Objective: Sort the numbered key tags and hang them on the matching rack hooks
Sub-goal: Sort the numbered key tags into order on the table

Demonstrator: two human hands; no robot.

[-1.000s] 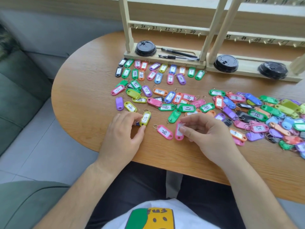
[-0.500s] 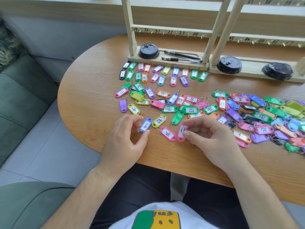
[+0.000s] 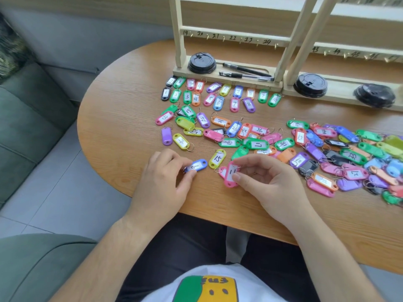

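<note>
Now, both hands are down near the front edge of the counter (image 3: 122, 118). The left hand (image 3: 165, 182) pinches a blue key tag (image 3: 197, 165) at its ring end, with its fingers (image 3: 174, 159) curled over the top and the thumb tucked against the near side. The tag lies flat on the wood, pointing up and to the right, and its number is too blurred to read. The right hand (image 3: 268, 186) pinches a pink key tag marked 11 (image 3: 231, 174), thumb pressed on its lower half and curled index finger up at the ring. A second pink tag (image 3: 222, 171) peeks out just behind it, mostly hidden. Between the hands and a little beyond them, a yellow tag marked 15 (image 3: 217, 158) lies loose, touching neither hand. Further back, two tidy rows of low-numbered tags (image 3: 218, 94) run just in front of the left rack (image 3: 229, 38), whose visible rail carries hooks numbered 19 to 24. A looser cluster of tags (image 3: 218, 131) sits mid-counter, and a big jumbled heap of tags (image 3: 359, 158) sprawls to the right. Beside the first rack stands the right rack (image 3: 353, 47). One black cup lid (image 3: 202, 63) and two black pens (image 3: 246, 73) rest on the left rack's base, and two more lids (image 3: 310, 85) sit on the right one's. A green sofa (image 3: 28, 118) sits off to the left.
</note>
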